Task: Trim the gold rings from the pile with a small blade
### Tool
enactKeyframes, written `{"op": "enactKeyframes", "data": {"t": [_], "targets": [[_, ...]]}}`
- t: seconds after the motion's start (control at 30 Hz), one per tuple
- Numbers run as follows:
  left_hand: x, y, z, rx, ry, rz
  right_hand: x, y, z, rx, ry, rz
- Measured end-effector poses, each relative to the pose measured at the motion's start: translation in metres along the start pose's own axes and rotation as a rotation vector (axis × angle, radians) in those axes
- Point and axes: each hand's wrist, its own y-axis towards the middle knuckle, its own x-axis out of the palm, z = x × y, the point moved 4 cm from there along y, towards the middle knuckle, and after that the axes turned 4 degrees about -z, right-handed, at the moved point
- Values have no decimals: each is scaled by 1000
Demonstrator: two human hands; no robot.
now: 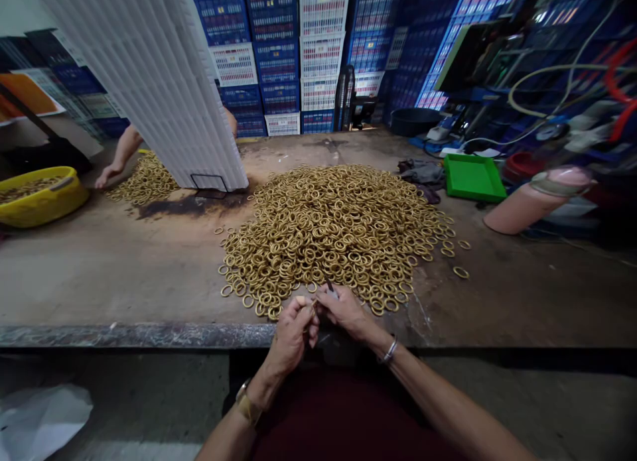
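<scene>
A wide heap of brass-coloured rings [333, 222] lies on the worn table [124, 268]. At the heap's near edge my left hand [294, 331] is closed, its fingers pinched on a ring that is mostly hidden. My right hand [346, 312] is also closed and nearly touches the left; between its fingers a small dark-tipped tool [331, 288] sticks up. Its type is too small to make out. Loose rings lie just beyond both hands.
An upright white corrugated panel [164, 83] stands at the back left. Another person's hand [107, 176] rests near a smaller ring pile [146, 180] and a yellow tub [44, 205]. Rightward are a green tray [474, 178], a pink bottle [532, 202] and a dark cloth [421, 172].
</scene>
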Motion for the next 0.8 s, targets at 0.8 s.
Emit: {"op": "enactKeyframes", "data": {"t": [0.8], "targets": [[-11,-1,10,120,363,-3,2,-13,-2,-270,-800,-137]]}}
